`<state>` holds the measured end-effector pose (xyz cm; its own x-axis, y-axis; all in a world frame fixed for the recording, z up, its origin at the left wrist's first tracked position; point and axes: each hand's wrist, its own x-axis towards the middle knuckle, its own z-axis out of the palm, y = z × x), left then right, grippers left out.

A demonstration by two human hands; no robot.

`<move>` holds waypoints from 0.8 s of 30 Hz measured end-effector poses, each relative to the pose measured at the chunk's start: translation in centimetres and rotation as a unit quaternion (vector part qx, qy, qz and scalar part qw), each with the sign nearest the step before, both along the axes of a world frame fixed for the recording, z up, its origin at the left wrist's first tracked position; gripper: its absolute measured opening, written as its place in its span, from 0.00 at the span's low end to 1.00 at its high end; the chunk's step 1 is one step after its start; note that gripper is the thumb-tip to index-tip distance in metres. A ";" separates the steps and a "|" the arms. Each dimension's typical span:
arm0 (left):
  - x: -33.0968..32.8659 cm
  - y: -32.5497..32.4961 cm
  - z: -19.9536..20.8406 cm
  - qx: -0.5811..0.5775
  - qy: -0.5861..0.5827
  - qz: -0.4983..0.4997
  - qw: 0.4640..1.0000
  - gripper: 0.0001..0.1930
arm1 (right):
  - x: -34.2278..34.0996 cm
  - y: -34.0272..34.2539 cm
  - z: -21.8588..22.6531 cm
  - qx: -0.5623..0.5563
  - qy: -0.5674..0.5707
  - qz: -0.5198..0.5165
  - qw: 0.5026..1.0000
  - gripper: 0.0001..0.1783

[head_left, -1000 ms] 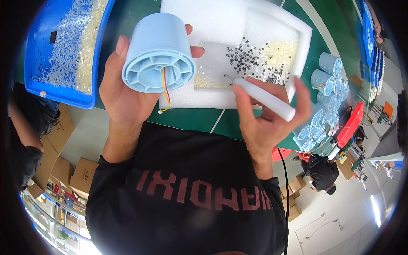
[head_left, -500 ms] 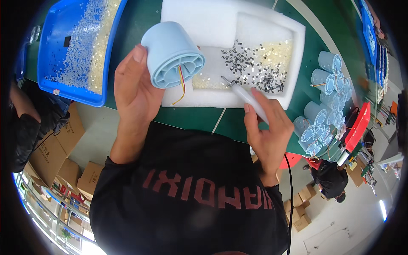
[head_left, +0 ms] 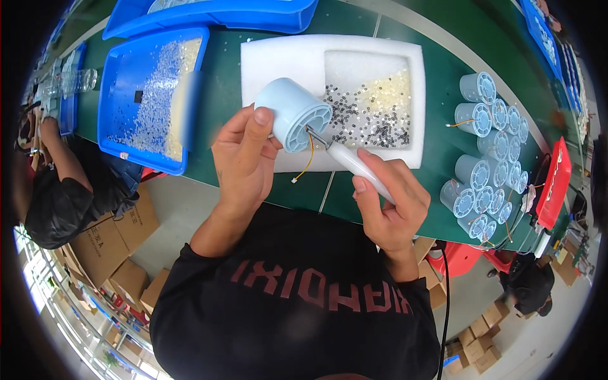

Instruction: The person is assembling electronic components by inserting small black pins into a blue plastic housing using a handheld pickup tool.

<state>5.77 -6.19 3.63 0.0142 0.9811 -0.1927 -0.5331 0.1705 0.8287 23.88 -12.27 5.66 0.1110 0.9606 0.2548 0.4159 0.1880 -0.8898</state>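
My left hand [head_left: 246,152] grips a light blue plastic cylinder [head_left: 288,104] by its side, tilted so that its spoked, ribbed end faces right and toward me. A thin bundle of coloured wires [head_left: 310,158] with a small white plug hangs from that end. In my right hand [head_left: 396,199] is a white pen-shaped tool [head_left: 358,170] with a slim metal tip. The tip reaches the spoked end near the wires; its very point is hidden. Behind the cylinder lies a white foam tray [head_left: 282,54], its recess scattered with small black rings [head_left: 383,135] and pale rings [head_left: 386,95].
A blue tray [head_left: 117,73] of small clear and yellowish pieces sits left, with another blue bin [head_left: 253,16] beyond it. Several similar light blue cylinders [head_left: 475,171] crowd the right, beside a red tray [head_left: 554,183]. A co-worker [head_left: 69,190] sits at far left.
The tool has moved from the rings in the foam tray to the cylinder's spoked end. The view has shifted, showing more of the far table.
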 end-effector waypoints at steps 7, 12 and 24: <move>-0.2 -0.3 -0.3 0.002 0.058 -0.024 0.998 0.14 | -0.4 0.2 -0.1 0.007 -0.024 -0.017 1.000 0.19; -0.9 -0.1 -0.7 0.129 0.186 -0.022 0.974 0.11 | -1.2 0.5 0.1 0.135 -0.176 0.019 0.975 0.18; -3.2 -0.8 3.3 0.296 0.169 -0.031 0.940 0.21 | -3.0 0.7 1.5 0.116 -0.022 0.096 0.988 0.15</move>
